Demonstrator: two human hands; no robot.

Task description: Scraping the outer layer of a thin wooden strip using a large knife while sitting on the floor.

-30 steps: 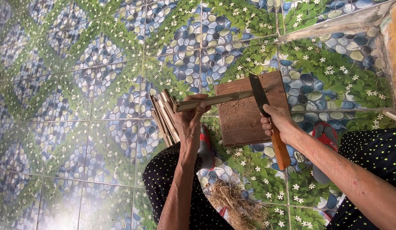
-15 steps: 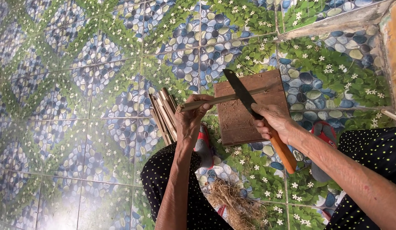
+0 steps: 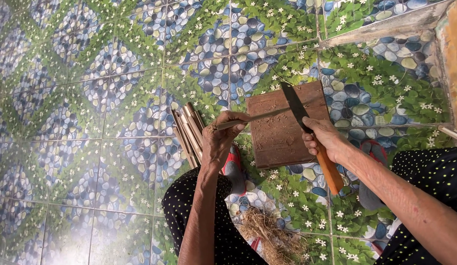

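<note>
The glazed floor tiles (image 3: 91,122), printed with green leaves, white flowers and blue pebbles, fill the view. On them lies the scarred brown wooden chopping board (image 3: 282,130), squarish, just ahead of your knees in the black dotted trousers (image 3: 194,206). A bundle of pale split bamboo strips (image 3: 189,130) leans beside your left hand (image 3: 219,140); a heap of dry tan shavings (image 3: 267,235) sits between your legs.

Your left hand is clenched round the near end of the thin bamboo stick (image 3: 260,116), whose far end reaches across the board's upper part. Your right hand (image 3: 322,137) is closed on the orange wooden handle of the dark-bladed chopping knife (image 3: 294,105), its blade crossing the stick over the board; whether the edge touches the stick cannot be told.

To shave well, judged from this pose: rest the stick's far end on the board, hold the blade at a shallow angle, stroke away from your left fingers (image 3: 235,119), and take thin cuts rather than deep ones.
</note>
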